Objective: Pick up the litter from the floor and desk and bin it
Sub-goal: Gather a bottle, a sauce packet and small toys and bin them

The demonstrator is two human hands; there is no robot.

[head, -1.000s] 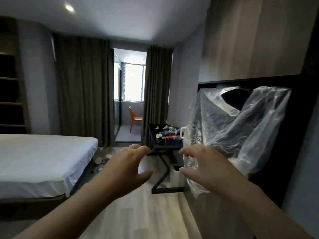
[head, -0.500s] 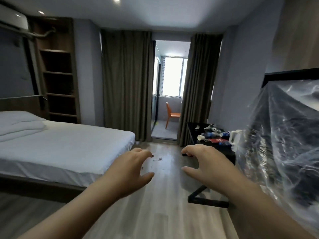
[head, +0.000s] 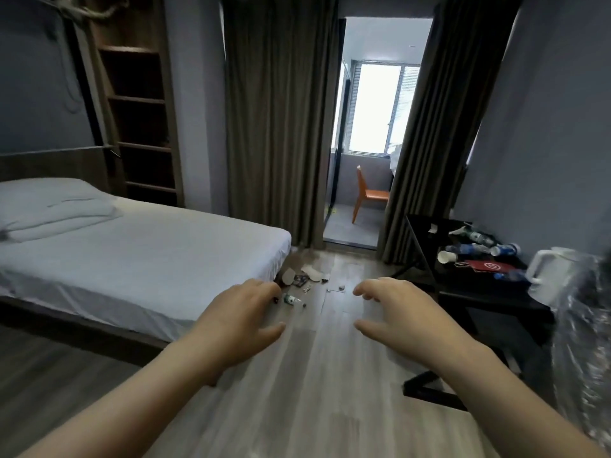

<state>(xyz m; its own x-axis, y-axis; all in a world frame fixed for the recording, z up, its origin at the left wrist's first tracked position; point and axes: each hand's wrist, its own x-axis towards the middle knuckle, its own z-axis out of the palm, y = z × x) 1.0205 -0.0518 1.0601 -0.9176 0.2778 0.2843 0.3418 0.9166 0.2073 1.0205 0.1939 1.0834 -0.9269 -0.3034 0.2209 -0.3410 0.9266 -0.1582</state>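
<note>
Litter (head: pixel 299 281) beside bed (head: pixel 139 259) corner, desk (head: pixel 421 228) right

Grey walls (head: pixel 545 127) enclose a wood-plank floor (head: pixel 314 375). A white-sheeted bed (head: pixel 132 259) stands left, before a dark open shelf unit (head: pixel 139 127). Brown curtains (head: pixel 277 120) flank a doorway to a bright window (head: pixel 377 104) and an orange chair (head: pixel 367 193). A black bench (head: pixel 463 285) stands right.

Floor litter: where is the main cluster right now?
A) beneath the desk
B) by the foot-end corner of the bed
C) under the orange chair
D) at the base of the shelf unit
B: the floor litter, scraps and what looks like a small bottle, lies on the wood floor right beside the corner of the bed.
</note>
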